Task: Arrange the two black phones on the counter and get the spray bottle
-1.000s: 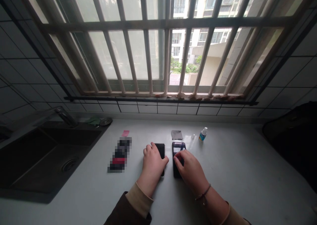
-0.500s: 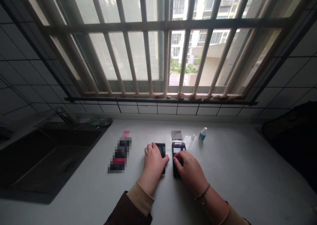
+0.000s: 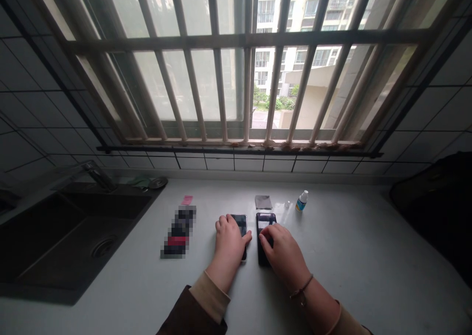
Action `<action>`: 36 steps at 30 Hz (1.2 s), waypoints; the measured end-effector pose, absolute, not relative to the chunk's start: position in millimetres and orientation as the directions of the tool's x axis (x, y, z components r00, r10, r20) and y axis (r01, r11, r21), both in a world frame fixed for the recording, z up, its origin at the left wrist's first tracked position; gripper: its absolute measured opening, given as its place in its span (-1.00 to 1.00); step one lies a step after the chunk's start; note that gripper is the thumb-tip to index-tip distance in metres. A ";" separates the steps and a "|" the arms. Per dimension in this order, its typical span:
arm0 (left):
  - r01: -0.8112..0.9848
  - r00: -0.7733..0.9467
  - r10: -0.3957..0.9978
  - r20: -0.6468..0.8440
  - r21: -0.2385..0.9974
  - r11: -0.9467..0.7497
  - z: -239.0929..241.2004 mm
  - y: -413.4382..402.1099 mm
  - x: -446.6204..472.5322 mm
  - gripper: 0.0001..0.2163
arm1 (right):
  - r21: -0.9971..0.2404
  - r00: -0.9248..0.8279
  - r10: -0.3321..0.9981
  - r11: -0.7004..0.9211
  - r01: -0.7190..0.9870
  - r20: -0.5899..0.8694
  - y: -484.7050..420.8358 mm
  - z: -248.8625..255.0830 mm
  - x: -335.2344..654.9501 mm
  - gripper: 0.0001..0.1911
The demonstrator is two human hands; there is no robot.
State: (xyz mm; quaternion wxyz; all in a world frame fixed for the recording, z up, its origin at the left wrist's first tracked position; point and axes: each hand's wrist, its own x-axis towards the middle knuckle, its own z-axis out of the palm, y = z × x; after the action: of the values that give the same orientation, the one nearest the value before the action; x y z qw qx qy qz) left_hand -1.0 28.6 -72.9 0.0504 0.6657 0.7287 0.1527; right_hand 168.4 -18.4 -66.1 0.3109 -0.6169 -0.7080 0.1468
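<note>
Two flat black rectangular phones lie side by side, just apart, on the pale grey countertop (image 3: 350, 256) below the barred window; the left hand (image 3: 229, 239) rests flat on the left phone (image 3: 241, 224), fingers spread loosely, gripping nothing; the right hand (image 3: 282, 249) lies on the right phone (image 3: 264, 224), fingertips pressed to its glossy screen, not closed around it; beyond them sit a grey square cloth (image 3: 263, 201) and a small white bottle (image 3: 302, 200); a dark sink (image 3: 55, 236) lies far left.
</note>
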 end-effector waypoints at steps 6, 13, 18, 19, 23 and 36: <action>0.955 -0.107 0.983 0.152 0.289 0.059 -74.6 27.3 -0.5 -0.29 | -0.468 0.032 0.950 0.123 0.875 0.310 -19.7 -78.4 168.4 -0.48; 0.949 -0.110 0.983 0.145 0.310 0.061 -72.0 25.9 0.7 -0.29 | -0.472 0.038 0.955 0.110 0.875 0.293 -20.4 -87.0 162.7 -0.53; 0.946 -0.108 0.984 0.138 0.320 0.059 -71.0 25.6 0.4 -0.27 | -0.483 0.057 0.959 0.089 0.871 0.279 -19.0 -87.6 161.4 -0.53; 0.946 -0.108 0.985 0.135 0.318 0.060 -71.1 25.6 0.4 -0.27 | -0.484 0.056 0.959 0.089 0.871 0.277 -18.9 -87.0 161.6 -0.53; 0.949 -0.104 0.986 0.133 0.310 0.059 -71.8 25.5 0.3 -0.25 | -0.487 0.030 0.965 0.105 0.867 0.261 -19.6 -84.4 163.4 -0.54; 0.957 -0.069 0.978 0.195 0.289 0.010 -61.1 20.0 -3.9 -0.38 | -0.420 0.180 0.812 0.087 0.903 0.555 6.6 -54.1 214.2 -0.58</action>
State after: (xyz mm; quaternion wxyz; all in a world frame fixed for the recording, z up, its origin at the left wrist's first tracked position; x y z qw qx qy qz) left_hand -3.9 20.0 -61.1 0.0304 0.6816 0.7100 0.1746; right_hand 214.2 6.6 -54.1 0.3702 -0.6729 -0.6374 -0.0615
